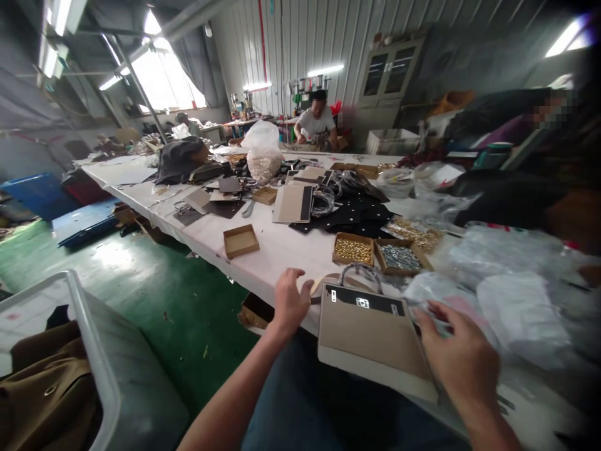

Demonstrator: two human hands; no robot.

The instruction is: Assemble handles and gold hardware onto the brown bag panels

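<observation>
A taupe handbag [370, 335] with a black top strip and silver fittings lies tilted at the table's near edge, over my lap. Its rounded handle [361, 270] rises behind the top edge. My left hand [290, 302] hovers just left of the bag, fingers loosely curled and apart from the thumb, beside a dark tab. On the other side my right hand [462, 351] has its thumb near the bag's upper right edge, with fingers bent and spread. Neither hand shows anything gripped. Beyond the handle stand a box of gold-coloured fittings [353, 249] and a box of silver fittings [399, 257].
A shallow cardboard box [241, 242] sits on the white table [206, 241]. Bag panels [293, 204], black pieces [350, 213] and plastic bags [511, 257] cover much of it. A grey bin [113, 363] holding brown goods stands at left. A person [317, 122] works across the table.
</observation>
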